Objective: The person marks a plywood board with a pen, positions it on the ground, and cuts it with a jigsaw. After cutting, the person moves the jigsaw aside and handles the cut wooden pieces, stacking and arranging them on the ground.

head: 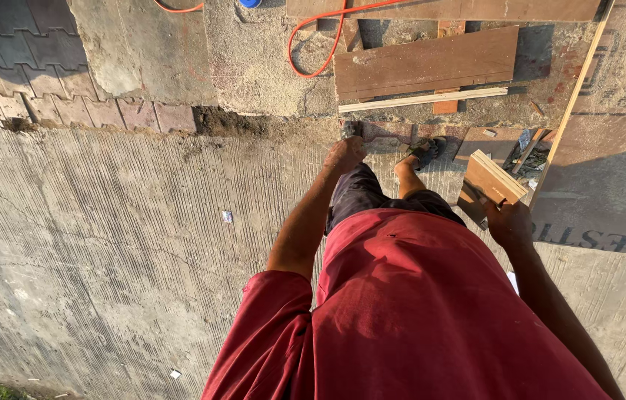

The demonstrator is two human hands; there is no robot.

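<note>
the view looks straight down the person's red shirt point(431, 311) and dark trousers point(361, 194) to a grooved concrete floor point(120, 244). the right hand point(509, 222) is clamped on a small stack of short wooden boards point(492, 178), fingers wrapped around the lower end so the stack sticks up and away from the body, tilted, held off the ground beside the right hip. the left hand point(345, 154) hangs out in front of the left leg with the fingers curled in together as a loose fist; something dark shows just past its knuckles, but i cannot tell whether the hand holds it or whether it lies on the ground behind. one foot in a dark sandal point(425, 150) shows between the two hands, near the edge of the concrete. beyond the feet lies a wide brown plank point(428, 65), with a thin pale strip of wood point(424, 99) just beside its near edge and another long board point(446, 9) further off at the top. an orange cable point(311, 44) loops across the rough ground to the left of the plank. a long narrow batten point(572, 96) runs diagonally at the right, with scraps of wood near its lower end. paving blocks point(24, 67) fill the top left corner, and a few small white scraps point(227, 216) dot the concrete.
</note>
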